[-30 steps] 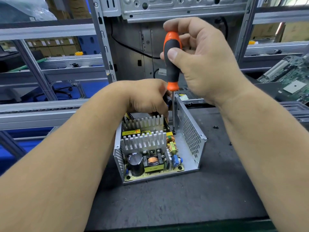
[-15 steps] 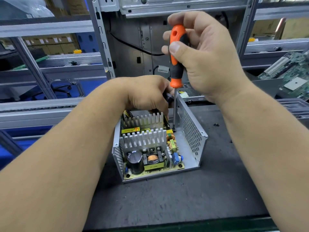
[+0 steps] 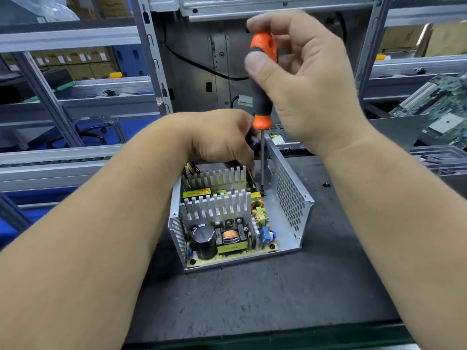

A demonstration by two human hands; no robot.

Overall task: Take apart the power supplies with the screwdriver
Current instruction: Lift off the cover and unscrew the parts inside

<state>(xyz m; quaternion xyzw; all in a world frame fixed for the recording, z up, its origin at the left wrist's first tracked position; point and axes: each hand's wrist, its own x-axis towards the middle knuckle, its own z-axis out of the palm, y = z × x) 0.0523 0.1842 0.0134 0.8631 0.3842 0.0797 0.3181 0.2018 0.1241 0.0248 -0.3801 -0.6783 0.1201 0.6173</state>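
Gripping the screwdriver (image 3: 262,79), the right hand (image 3: 303,84) is working a board screw; the left hand (image 3: 222,140) is clutching the power supply (image 3: 240,218) on the tabletop (image 3: 252,299). Next probably: steady downward turning.

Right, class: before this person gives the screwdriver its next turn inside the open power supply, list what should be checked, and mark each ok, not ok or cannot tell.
1. Right hand has a firm grip on the screwdriver: ok, thumb and fingers wrap the handle.
2. Shaft upright over the back corner of the circuit board: ok.
3. Tip seated in a screw head: cannot tell, too small and shadowed.
4. Left hand steadies the power supply: ok, it grips at the rear by the heatsink, though what its fingers hold is hidden.
5. Left fingers away from the shaft: not ok, they sit right beside it.
6. Loose screws kept together: not ok, they lie on the mat.
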